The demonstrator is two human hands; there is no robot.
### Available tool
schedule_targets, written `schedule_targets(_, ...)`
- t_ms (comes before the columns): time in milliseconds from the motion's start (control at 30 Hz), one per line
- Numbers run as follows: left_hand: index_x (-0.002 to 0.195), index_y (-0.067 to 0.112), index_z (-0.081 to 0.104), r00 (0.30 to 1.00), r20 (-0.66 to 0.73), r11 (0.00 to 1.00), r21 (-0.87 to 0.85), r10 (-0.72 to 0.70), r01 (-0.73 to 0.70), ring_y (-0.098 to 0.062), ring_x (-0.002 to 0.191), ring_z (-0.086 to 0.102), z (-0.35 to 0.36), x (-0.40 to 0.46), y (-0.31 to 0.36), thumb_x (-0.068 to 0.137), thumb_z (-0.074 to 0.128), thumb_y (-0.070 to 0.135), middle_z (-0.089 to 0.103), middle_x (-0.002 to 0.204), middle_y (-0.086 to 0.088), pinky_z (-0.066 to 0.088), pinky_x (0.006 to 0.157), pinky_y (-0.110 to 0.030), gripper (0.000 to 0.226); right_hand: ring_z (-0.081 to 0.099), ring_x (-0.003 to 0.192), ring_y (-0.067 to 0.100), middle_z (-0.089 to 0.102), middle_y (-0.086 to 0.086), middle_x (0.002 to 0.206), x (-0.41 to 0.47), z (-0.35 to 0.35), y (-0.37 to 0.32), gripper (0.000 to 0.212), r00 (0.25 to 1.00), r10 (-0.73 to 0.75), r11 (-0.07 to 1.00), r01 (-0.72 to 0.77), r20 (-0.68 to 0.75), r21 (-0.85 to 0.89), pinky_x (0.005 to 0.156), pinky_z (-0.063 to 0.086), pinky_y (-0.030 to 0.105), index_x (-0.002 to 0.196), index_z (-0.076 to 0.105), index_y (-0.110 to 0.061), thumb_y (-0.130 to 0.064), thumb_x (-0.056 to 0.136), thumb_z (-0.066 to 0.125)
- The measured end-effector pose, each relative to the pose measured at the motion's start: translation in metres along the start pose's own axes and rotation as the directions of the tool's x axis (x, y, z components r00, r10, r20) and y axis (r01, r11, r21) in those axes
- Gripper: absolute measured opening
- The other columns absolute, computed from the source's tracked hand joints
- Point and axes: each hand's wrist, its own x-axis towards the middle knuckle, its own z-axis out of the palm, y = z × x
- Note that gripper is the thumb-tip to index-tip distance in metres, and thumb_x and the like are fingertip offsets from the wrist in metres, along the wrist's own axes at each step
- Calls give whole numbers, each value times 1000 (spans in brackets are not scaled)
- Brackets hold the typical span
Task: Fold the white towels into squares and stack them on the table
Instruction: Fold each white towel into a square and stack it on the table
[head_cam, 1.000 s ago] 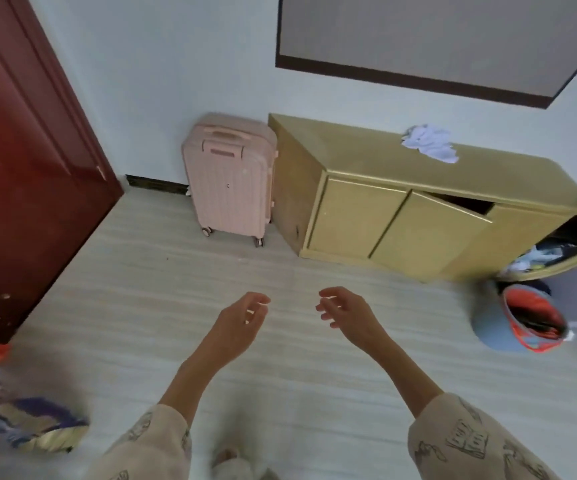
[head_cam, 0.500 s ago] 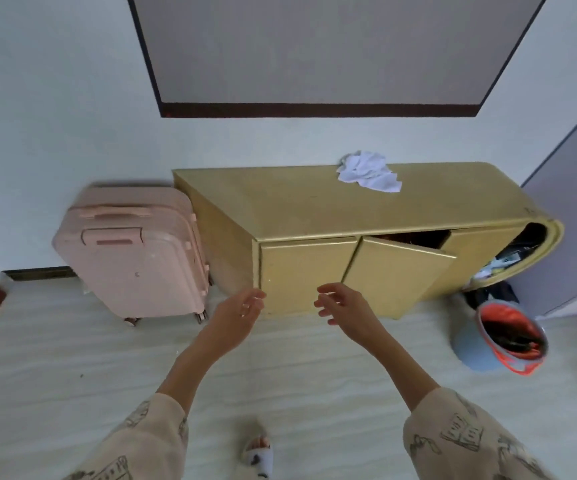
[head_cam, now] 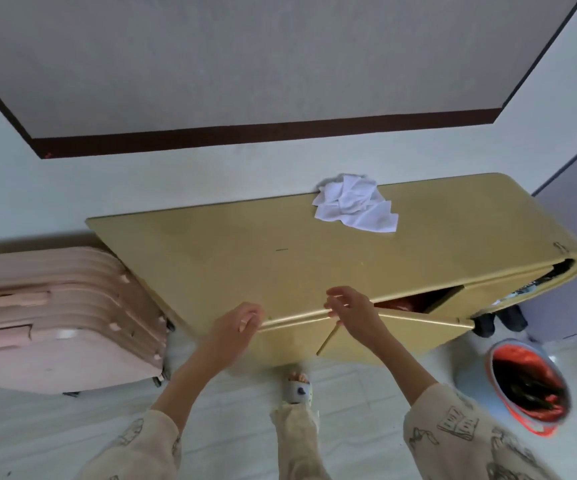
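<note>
The white towels (head_cam: 354, 202) lie crumpled at the back of the yellow worktop (head_cam: 280, 258), near the wall. Left hand (head_cam: 235, 327) and right hand (head_cam: 353, 311) hover at its front edge, each grip loosely open and empty, likely readying to reach across.

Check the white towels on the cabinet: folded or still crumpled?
Crumpled. The white towels lie in a loose, creased heap at the back of the yellow cabinet top; no squared stack, neither hand touching them.
</note>
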Motion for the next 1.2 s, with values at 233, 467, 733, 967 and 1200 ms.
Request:
schedule_targets(233,118,8,55,985,5,984,-40,-172,172,-19,104,60,10,153,39,96,46,19,63,116,-7,40,83,-21,26,59,94,23,64,4,95,184,-55,-4,20,1000,17,972,-19,-12,-236,84,43,31,110,61,-11,-17,93,52)
schedule_targets(467,116,5,57,962,26,960,-73,-270,271,-21,103,60,24,257,52,95,49,15,62,111,-7,37,78,-16,24,55,101,31,58,13,110,331,-74,-10,27,975,-222,634,136,-11,-761,72,40,34,117,53,-6,-8,93,41)
schedule_targets(733,114,8,58,935,14,933,-56,-354,355,-16,97,59,26,314,36,95,48,17,65,110,-6,36,77,-15,24,53,112,26,50,12,133,433,-67,-6,65,977,-207,258,101,47,-961,80,47,38,127,50,-13,-11,66,73)
schedule_targets(967,120,10,56,945,62,944,-58,-320,324,-13,100,58,16,330,47,96,45,22,62,117,-4,38,80,-15,28,58,61,29,62,8,63,435,-83,-11,24,900,-431,359,232,60,-904,53,42,30,76,65,-6,-1,57,78)
schedule_targets(1200,117,17,56,995,-14,994,-44,-101,100,-5,92,57,-21,336,84,94,50,20,63,113,3,38,72,-6,24,66,86,28,73,10,93,379,-115,-89,21,917,-388,791,278,-97,-545,79,43,28,99,70,-6,-12,93,51)
